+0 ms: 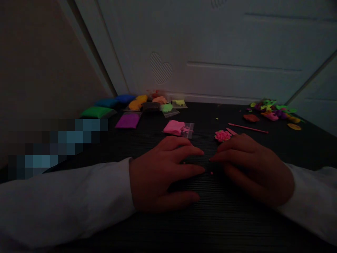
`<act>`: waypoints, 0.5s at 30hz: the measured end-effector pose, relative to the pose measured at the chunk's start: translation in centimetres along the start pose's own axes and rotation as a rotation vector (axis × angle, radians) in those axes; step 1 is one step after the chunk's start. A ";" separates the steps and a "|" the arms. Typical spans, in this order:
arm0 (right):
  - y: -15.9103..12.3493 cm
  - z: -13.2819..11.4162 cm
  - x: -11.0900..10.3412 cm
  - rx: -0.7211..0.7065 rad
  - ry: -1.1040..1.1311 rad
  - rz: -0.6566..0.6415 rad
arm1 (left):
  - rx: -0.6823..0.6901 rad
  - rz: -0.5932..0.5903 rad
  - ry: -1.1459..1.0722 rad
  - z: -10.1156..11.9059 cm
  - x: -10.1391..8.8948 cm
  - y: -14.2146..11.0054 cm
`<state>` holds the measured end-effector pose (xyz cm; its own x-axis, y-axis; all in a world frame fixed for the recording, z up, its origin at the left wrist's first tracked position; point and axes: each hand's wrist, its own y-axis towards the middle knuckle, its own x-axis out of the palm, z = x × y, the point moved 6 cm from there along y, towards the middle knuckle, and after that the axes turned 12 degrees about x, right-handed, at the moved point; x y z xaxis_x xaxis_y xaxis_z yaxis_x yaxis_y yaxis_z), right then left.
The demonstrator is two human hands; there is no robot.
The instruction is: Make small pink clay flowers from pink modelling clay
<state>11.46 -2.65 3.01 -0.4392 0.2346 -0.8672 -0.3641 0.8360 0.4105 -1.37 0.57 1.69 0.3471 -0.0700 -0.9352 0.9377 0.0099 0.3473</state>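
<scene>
My left hand (168, 175) lies over the dark table with its fingers spread, palm down and nothing in it. My right hand (252, 165) is opposite, its fingers bent and their tips low at the tabletop; I see nothing held in it. A tiny pink clay ball (212, 173) lies on the table between the two hands. Just beyond my right fingers sits a ruffled pink clay flower (222, 136) with bits of green at its edge. Past my left hand is an opened plastic bag of pink clay (174, 127).
A pink modelling tool (249, 128) lies behind my right hand. Bags of purple clay (128, 120), green clay (97, 112) and other colours line the back left. Colourful clay pieces (276, 110) are heaped at the back right. A pale panelled surface (210, 45) rises behind the table.
</scene>
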 end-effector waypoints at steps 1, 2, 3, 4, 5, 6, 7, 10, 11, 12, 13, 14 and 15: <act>0.0 0.0 0.0 0.001 0.002 -0.005 | -0.002 -0.007 -0.001 0.0 0.0 0.0; 0.0 0.0 0.0 0.003 -0.002 -0.009 | -0.006 -0.012 0.002 0.0 0.1 0.0; 0.0 0.0 0.1 0.005 -0.010 -0.009 | -0.011 -0.016 0.006 -0.1 0.1 0.0; 0.0 0.1 0.1 0.009 -0.019 -0.007 | -0.016 -0.018 0.011 -0.1 0.2 0.0; 0.0 0.1 0.1 0.011 -0.025 -0.005 | -0.019 -0.017 0.017 -0.2 0.2 0.0; 0.0 0.2 0.1 0.015 -0.029 -0.006 | -0.020 -0.011 0.023 -0.2 0.1 0.0; 0.0 0.4 0.1 0.020 -0.034 -0.005 | -0.019 -0.003 0.027 -0.2 0.0 0.0; 0.0 0.8 0.2 0.051 -0.040 -0.015 | -0.005 0.018 0.020 -0.1 -0.3 0.0; 0.0 1.0 0.2 0.060 -0.041 -0.019 | -0.003 0.020 0.015 0.0 -0.3 0.0; 0.0 1.1 0.2 0.065 -0.040 -0.023 | -0.002 0.020 0.010 0.0 -0.4 0.0; 0.0 1.1 0.3 0.065 -0.035 -0.027 | -0.003 0.018 0.006 0.0 -0.4 0.0; 0.0 1.0 0.3 0.061 -0.027 -0.031 | -0.006 0.018 0.004 0.0 -0.5 0.0; 0.0 1.0 0.3 0.055 -0.019 -0.033 | -0.011 0.021 0.001 -0.1 -0.5 0.0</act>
<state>12.12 -2.09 2.52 -0.4122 0.2153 -0.8853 -0.3318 0.8695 0.3660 -1.56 0.69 2.15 0.3664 -0.0691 -0.9279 0.9305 0.0220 0.3657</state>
